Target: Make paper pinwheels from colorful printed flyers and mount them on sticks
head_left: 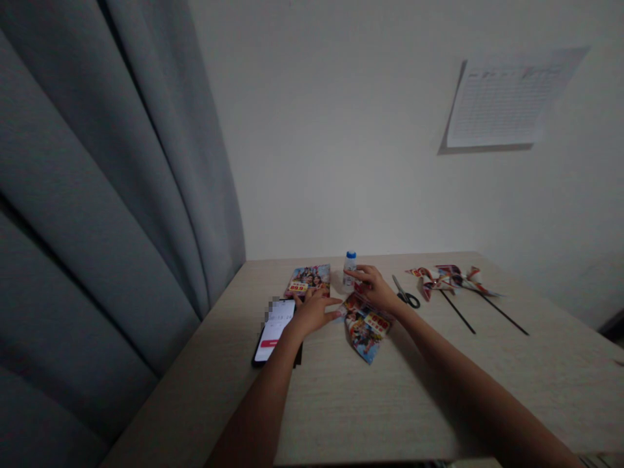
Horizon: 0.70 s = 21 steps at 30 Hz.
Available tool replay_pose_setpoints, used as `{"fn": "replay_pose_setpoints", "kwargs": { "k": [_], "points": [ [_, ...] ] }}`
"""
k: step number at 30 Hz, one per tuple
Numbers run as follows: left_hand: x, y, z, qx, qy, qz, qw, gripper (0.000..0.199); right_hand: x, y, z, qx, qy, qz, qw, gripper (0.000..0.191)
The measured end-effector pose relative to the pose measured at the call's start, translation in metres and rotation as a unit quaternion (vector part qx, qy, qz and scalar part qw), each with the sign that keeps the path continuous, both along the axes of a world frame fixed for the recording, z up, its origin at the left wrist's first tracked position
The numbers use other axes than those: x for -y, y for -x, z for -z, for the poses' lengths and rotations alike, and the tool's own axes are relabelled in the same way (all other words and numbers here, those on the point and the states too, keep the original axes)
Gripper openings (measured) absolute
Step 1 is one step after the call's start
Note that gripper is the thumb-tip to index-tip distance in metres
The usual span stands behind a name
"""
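Observation:
My left hand [312,312] lies flat beside a folded sheet of glossy printed paper [365,327], its fingertips reaching that sheet's left edge. My right hand [374,288] rests on the sheet's upper end, fingers spread toward a small plastic bottle with a blue cap [349,270]. A flat printed card [308,279] lies just beyond my left hand. Under my left wrist is a smartphone [273,331] with a lit screen. To the right of my right hand lie black-handled scissors [405,294].
Paper pinwheels [451,279] on thin black sticks lie at the right of the wooden table [439,390]. A grey curtain [97,195] hangs along the left side. A white wall stands behind the table, with a printed sheet [507,97] on it.

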<state>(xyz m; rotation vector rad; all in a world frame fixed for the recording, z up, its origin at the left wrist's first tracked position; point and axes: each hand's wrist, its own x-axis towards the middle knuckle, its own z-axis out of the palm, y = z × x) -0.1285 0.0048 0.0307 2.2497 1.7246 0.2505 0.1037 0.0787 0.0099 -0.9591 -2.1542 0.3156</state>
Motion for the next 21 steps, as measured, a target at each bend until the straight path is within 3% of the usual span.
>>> {"fn": "replay_pose_setpoints", "kwargs": {
  "k": [5, 12, 21],
  "points": [
    [0.002, -0.004, -0.003, 0.001, 0.011, 0.021, 1.000, 0.045, 0.010, -0.021, -0.007, -0.054, -0.021, 0.017, 0.998, 0.060],
    [0.003, -0.008, -0.003, 0.066, -0.009, 0.057, 0.996, 0.038, 0.027, -0.048, -0.005, -0.046, -0.034, 0.050, 0.997, 0.057],
    [0.007, -0.012, -0.003, 0.066, -0.012, 0.103, 0.992, 0.043, 0.042, -0.051, 0.005, -0.070, 0.023, 0.074, 0.995, 0.052]
  ]
}}
